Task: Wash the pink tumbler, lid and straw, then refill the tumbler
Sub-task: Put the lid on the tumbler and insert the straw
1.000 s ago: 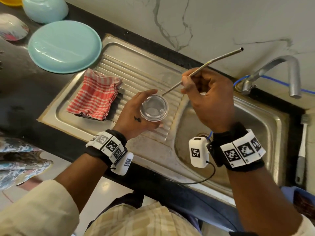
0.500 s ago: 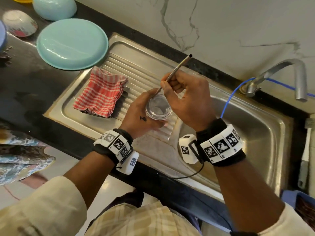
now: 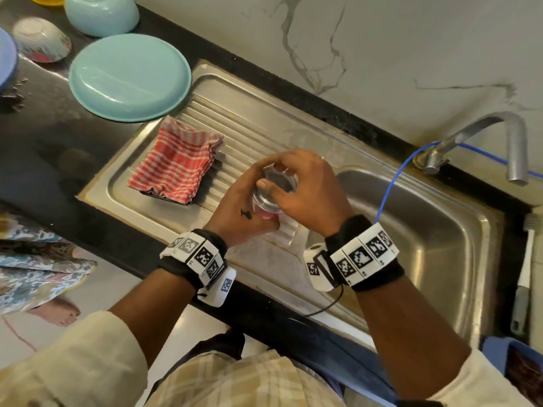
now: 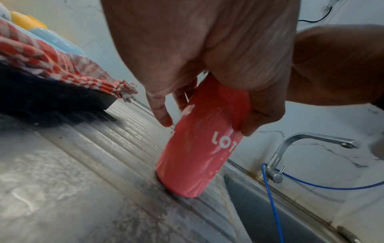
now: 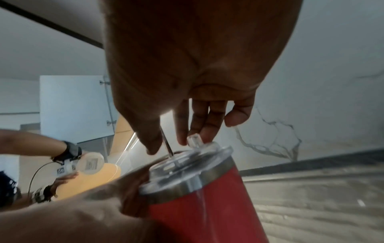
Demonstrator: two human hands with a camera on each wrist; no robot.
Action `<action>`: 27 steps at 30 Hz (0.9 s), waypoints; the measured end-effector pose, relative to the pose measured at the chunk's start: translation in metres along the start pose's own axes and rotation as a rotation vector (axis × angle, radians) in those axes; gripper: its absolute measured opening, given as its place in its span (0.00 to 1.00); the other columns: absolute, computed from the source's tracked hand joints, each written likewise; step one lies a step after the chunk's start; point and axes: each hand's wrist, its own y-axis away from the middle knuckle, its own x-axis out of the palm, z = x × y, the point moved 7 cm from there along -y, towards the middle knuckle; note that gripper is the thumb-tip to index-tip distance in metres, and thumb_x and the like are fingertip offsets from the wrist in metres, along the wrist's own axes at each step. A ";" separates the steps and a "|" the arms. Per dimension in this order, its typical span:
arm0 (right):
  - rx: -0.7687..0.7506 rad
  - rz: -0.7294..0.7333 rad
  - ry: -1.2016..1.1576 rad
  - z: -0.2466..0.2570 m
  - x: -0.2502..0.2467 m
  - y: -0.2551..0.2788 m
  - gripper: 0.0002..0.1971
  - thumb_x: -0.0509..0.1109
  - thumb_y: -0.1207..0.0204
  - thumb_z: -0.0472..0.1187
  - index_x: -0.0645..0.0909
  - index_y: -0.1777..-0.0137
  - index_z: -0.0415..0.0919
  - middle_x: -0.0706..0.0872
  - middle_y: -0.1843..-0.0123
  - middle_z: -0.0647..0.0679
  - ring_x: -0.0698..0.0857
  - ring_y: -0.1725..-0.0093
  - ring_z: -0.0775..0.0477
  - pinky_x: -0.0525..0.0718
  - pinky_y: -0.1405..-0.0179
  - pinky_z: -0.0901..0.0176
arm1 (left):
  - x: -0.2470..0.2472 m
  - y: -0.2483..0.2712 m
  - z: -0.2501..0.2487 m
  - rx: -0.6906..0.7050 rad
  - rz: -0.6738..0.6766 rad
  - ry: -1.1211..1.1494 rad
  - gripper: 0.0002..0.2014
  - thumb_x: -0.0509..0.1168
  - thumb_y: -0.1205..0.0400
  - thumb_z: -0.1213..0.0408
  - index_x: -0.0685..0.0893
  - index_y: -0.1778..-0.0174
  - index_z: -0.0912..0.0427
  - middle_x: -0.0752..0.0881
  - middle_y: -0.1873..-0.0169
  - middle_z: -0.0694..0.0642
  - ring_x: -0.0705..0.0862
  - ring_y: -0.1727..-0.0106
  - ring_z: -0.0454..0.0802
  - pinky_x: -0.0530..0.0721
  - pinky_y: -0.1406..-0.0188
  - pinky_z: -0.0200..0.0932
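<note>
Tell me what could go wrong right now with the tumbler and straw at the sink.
1. The pink tumbler stands tilted on the ribbed drainboard close to the basin edge; if the left hand loosens, it might tip in.
2. The right hand pinches the metal straw low, at the clear lid; a hard push may pop the lid off.

Steel drainboard point(image 3: 258, 136) carries striped cloth point(image 3: 176, 163) and pink tumbler point(image 4: 199, 148).
</note>
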 end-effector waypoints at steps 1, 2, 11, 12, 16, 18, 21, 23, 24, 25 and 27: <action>0.028 -0.026 -0.043 -0.004 -0.002 0.006 0.15 0.80 0.21 0.51 0.88 0.38 0.48 0.88 0.45 0.56 0.83 0.44 0.56 0.84 0.38 0.53 | 0.000 0.001 -0.001 0.004 0.005 -0.024 0.50 0.82 0.33 0.82 0.70 0.15 0.59 0.86 0.31 0.54 0.88 0.31 0.54 0.86 0.33 0.49; 0.054 -0.058 -0.064 -0.008 -0.004 0.012 0.17 0.80 0.21 0.52 0.87 0.36 0.48 0.87 0.42 0.56 0.83 0.41 0.56 0.83 0.36 0.54 | -0.001 0.002 -0.001 0.006 0.007 -0.048 0.51 0.83 0.32 0.81 0.69 0.13 0.58 0.86 0.30 0.52 0.87 0.30 0.51 0.86 0.32 0.47; 0.255 -0.069 -0.178 -0.037 0.016 0.053 0.38 0.83 0.26 0.64 0.74 0.20 0.53 0.82 0.27 0.57 0.82 0.30 0.60 0.86 0.33 0.59 | 0.000 0.011 0.008 -0.012 -0.079 -0.050 0.45 0.85 0.29 0.65 0.71 0.16 0.57 0.84 0.28 0.51 0.84 0.25 0.51 0.85 0.30 0.67; 0.264 -0.061 -0.194 -0.038 0.017 0.053 0.37 0.84 0.26 0.62 0.74 0.20 0.54 0.82 0.27 0.58 0.82 0.30 0.60 0.87 0.34 0.57 | 0.002 0.012 0.008 -0.011 -0.097 -0.067 0.44 0.85 0.28 0.64 0.71 0.17 0.57 0.84 0.29 0.52 0.84 0.26 0.52 0.86 0.31 0.67; 0.217 0.028 -0.243 -0.045 0.009 0.043 0.38 0.85 0.27 0.61 0.76 0.20 0.54 0.84 0.27 0.60 0.84 0.32 0.61 0.89 0.34 0.53 | 0.003 0.017 0.011 -0.017 -0.131 -0.128 0.46 0.85 0.29 0.63 0.70 0.16 0.57 0.82 0.27 0.54 0.82 0.25 0.53 0.87 0.33 0.65; 0.224 0.089 -0.281 -0.052 0.005 0.041 0.43 0.86 0.28 0.61 0.73 0.15 0.53 0.83 0.22 0.59 0.84 0.28 0.61 0.87 0.31 0.57 | 0.001 0.020 0.013 -0.015 -0.114 -0.163 0.48 0.86 0.29 0.63 0.68 0.14 0.57 0.79 0.25 0.53 0.81 0.23 0.52 0.89 0.34 0.63; 0.271 0.122 -0.362 -0.061 0.007 0.046 0.50 0.87 0.27 0.57 0.64 0.09 0.56 0.78 0.17 0.58 0.79 0.23 0.63 0.80 0.31 0.71 | -0.001 0.024 0.012 -0.021 -0.116 -0.219 0.45 0.86 0.27 0.59 0.72 0.16 0.54 0.79 0.28 0.49 0.81 0.27 0.49 0.92 0.42 0.58; 0.286 0.118 -0.426 -0.062 0.017 0.053 0.54 0.90 0.30 0.54 0.63 0.08 0.53 0.77 0.16 0.57 0.79 0.22 0.63 0.82 0.31 0.72 | -0.001 0.026 0.012 -0.012 -0.125 -0.239 0.41 0.85 0.28 0.58 0.75 0.20 0.55 0.78 0.31 0.48 0.82 0.33 0.47 0.93 0.50 0.57; 0.290 0.101 -0.440 -0.062 0.023 0.056 0.56 0.92 0.33 0.53 0.63 0.09 0.51 0.77 0.16 0.57 0.79 0.22 0.63 0.81 0.29 0.71 | 0.000 0.026 0.012 -0.007 -0.124 -0.249 0.40 0.84 0.28 0.58 0.75 0.22 0.56 0.78 0.32 0.49 0.82 0.35 0.48 0.93 0.51 0.57; 0.300 0.076 -0.444 -0.061 0.030 0.059 0.58 0.93 0.36 0.55 0.63 0.09 0.51 0.79 0.17 0.57 0.79 0.22 0.64 0.81 0.27 0.70 | 0.001 0.026 0.012 -0.002 -0.123 -0.266 0.39 0.84 0.29 0.58 0.75 0.23 0.56 0.78 0.33 0.49 0.83 0.36 0.49 0.92 0.51 0.56; 0.321 -0.005 -0.451 -0.061 0.042 0.062 0.59 0.94 0.39 0.59 0.64 0.11 0.54 0.82 0.20 0.58 0.81 0.23 0.62 0.83 0.25 0.63 | 0.002 0.025 0.013 -0.004 -0.128 -0.306 0.39 0.86 0.31 0.61 0.76 0.26 0.57 0.79 0.36 0.51 0.83 0.40 0.50 0.91 0.50 0.52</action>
